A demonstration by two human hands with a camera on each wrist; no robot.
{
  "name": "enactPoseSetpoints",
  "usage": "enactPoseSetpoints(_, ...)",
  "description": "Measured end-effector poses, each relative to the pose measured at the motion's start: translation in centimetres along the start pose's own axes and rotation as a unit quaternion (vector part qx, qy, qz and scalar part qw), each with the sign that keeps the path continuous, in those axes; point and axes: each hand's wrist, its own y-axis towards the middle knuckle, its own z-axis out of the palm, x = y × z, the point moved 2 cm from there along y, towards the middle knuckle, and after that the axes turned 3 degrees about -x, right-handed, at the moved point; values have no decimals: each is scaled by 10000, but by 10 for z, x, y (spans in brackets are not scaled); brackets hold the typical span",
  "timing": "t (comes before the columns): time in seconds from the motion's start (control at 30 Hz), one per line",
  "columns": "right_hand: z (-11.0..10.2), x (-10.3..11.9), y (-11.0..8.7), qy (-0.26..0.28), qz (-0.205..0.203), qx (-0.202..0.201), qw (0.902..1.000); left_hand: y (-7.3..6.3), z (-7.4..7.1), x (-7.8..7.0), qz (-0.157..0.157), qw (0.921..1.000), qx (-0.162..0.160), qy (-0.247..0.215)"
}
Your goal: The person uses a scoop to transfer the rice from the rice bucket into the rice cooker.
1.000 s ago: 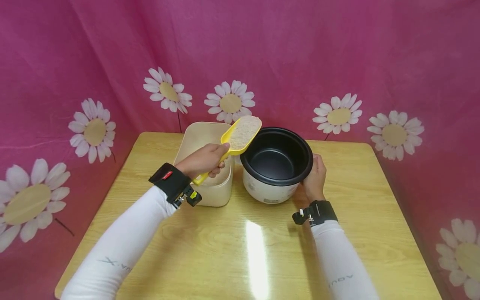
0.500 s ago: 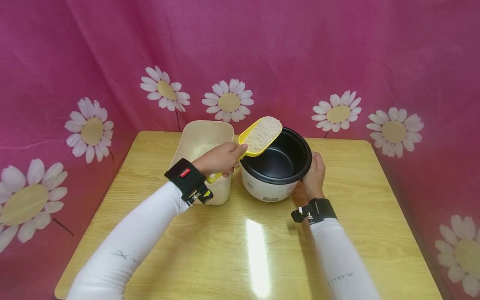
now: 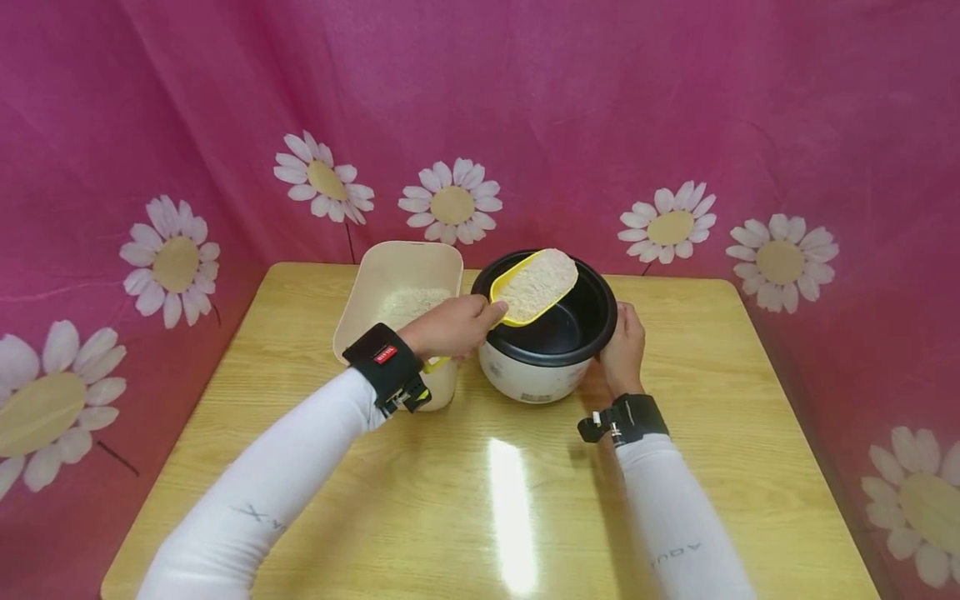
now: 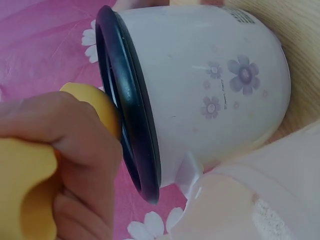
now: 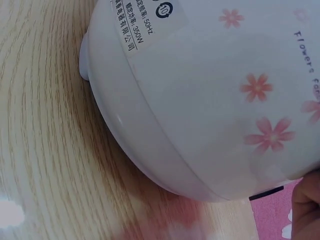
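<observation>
My left hand (image 3: 459, 323) grips the handle of a yellow scoop (image 4: 25, 180). The scoop's bowl, heaped with white rice (image 3: 542, 285), is over the left part of a rice cooker's opening. The rice cooker (image 3: 534, 375) has a white body with printed flowers, a black rim and a dark inner pot. At the cooker's right side, my right hand (image 3: 625, 350) holds it; some fingers are hidden behind the body. Left of the cooker stands a cream bin (image 3: 371, 292) with rice in the bottom, partly covered by my left hand and wrist.
Everything stands on a light wooden table (image 3: 420, 500). A pink cloth (image 3: 555, 108) with white daisies surrounds the table at the back and sides. Both wrists carry black straps with small cameras.
My left hand has carried the loaded scoop to the right, from above the gap between bin and cooker to over the cooker's opening. The right hand stays at the cooker's side.
</observation>
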Motion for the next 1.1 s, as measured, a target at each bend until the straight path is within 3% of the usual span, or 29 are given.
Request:
enactPoseSetpoints(0.5, 2, -7, 4, 56, -211, -42, 9998, 9, 11, -8, 538, 9888, -256, 1369)
enactPoseSetpoints(0.87, 0, 3, -1, 90, 136, 109, 9998, 14, 14, -11, 366, 9735, -581, 2182)
enactPoseSetpoints(1.1, -2, 15, -8, 88, 81, 122, 9999, 14, 15, -9, 300, 9664, -688, 2460)
